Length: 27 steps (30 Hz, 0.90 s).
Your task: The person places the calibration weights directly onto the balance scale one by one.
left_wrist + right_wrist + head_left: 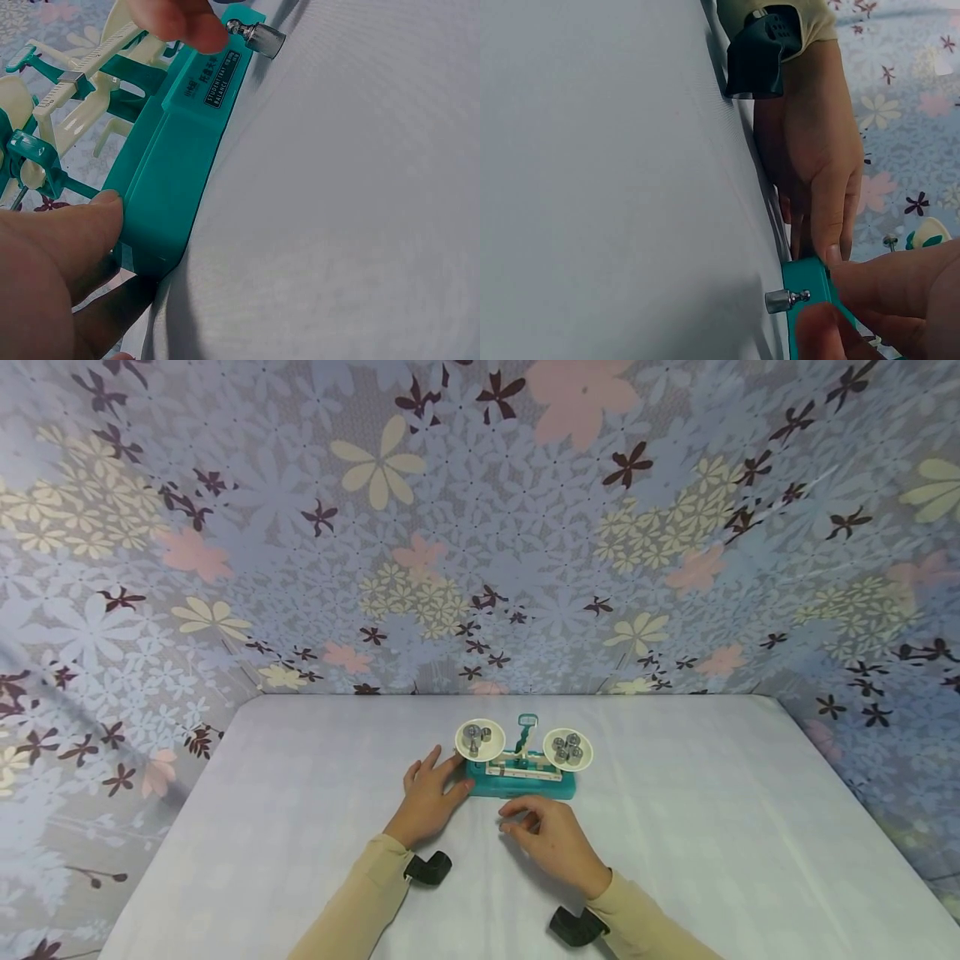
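Observation:
A teal toy balance scale (521,787) stands on the white-covered table. My left hand (429,800) grips the left end of its base, thumb against the front corner and fingers spread behind. In the left pan (461,750) sit metal weights of different sizes. Several similar weights lie in the right pan (587,764). A small knobbed metal weight (266,39) stands upright beside the front of the base. My right hand (553,837) hovers there, fingers bent and thumb parted from the index finger. Its fingertips (816,324) are close to the knob; no clear grip shows.
A flower-patterned cloth wall (480,527) rises behind and on both sides of the table (750,843). Dark camera mounts (429,868) sit on both wrists. The scale's pointer frame (527,721) stands up between the pans.

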Each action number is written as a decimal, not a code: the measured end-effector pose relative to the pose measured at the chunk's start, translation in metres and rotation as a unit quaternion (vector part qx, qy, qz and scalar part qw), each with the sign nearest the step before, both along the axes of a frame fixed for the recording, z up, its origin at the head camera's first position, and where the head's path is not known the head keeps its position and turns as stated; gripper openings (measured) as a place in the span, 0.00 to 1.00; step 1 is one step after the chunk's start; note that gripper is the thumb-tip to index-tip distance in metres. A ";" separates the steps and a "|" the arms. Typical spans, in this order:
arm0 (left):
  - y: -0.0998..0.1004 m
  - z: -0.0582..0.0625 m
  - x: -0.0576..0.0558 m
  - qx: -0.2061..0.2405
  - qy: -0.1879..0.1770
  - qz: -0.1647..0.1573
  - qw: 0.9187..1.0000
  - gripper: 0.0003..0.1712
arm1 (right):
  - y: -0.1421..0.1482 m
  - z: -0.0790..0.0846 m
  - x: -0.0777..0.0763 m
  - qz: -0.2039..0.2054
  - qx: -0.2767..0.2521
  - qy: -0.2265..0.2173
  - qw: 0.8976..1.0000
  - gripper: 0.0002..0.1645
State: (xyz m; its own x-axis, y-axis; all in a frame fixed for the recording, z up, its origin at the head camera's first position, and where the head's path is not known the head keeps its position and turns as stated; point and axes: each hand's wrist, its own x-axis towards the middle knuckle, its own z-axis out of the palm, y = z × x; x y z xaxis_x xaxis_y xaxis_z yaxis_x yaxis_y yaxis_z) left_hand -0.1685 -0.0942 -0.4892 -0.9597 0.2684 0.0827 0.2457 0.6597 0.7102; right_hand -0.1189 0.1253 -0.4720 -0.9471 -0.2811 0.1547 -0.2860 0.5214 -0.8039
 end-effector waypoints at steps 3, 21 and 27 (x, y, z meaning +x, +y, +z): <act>0.000 0.001 0.000 -0.001 -0.001 0.001 1.000 0.30 | 0.000 0.000 -0.001 0.004 0.008 -0.004 1.000 0.08; 0.000 -0.002 0.000 0.002 0.008 -0.001 1.000 0.29 | 0.000 -0.002 -0.004 0.027 0.041 -0.032 0.998 0.08; 0.001 -0.002 0.000 0.005 0.011 0.001 1.000 0.30 | 0.000 -0.004 -0.006 0.031 0.037 -0.036 0.998 0.08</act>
State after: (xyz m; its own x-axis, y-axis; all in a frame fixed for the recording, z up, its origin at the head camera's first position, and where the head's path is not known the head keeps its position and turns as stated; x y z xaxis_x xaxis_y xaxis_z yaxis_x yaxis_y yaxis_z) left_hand -0.1681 -0.0934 -0.4909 -0.9583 0.2654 0.1059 0.2595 0.6536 0.7110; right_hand -0.1251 0.1257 -0.4757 -0.9357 -0.3470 0.0630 -0.2618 0.5639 -0.7833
